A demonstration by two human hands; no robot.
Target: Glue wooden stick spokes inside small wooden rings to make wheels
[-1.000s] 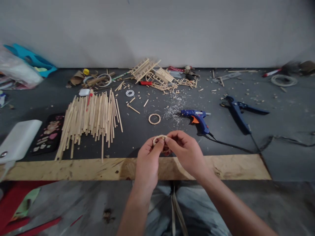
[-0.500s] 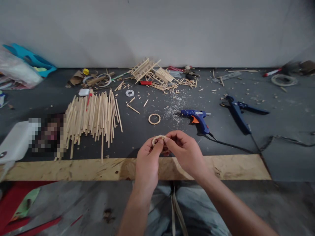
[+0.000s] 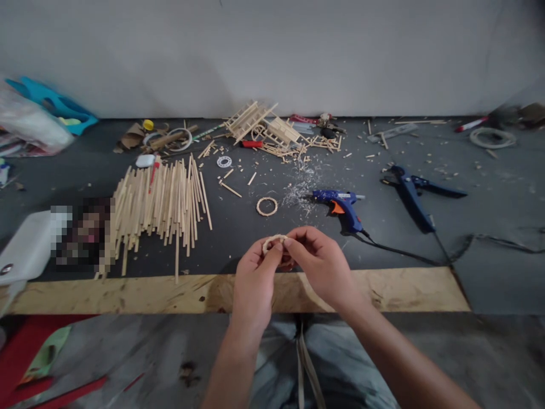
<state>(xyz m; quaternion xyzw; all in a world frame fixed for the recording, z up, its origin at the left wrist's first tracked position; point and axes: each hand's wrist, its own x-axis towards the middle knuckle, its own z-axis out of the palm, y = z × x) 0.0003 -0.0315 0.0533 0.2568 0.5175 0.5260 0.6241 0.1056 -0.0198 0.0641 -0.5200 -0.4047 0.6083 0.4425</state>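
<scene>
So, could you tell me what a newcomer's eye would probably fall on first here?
Probably the left hand and right hand, holding a small wooden ring between them at the near edge of the dark table. Next might come the fan of pale sticks to the left, and the blue glue gun with its orange trigger, right of the loose ring.

Blue glue gun (image 3: 347, 211) with an orange trigger (image 3: 338, 208); pale tan sticks (image 3: 164, 199); dark grey worktop (image 3: 238, 244) edged in knotty yellowish wood (image 3: 162, 292); turquoise holder (image 3: 55, 105); yellow cap (image 3: 147, 124).
</scene>
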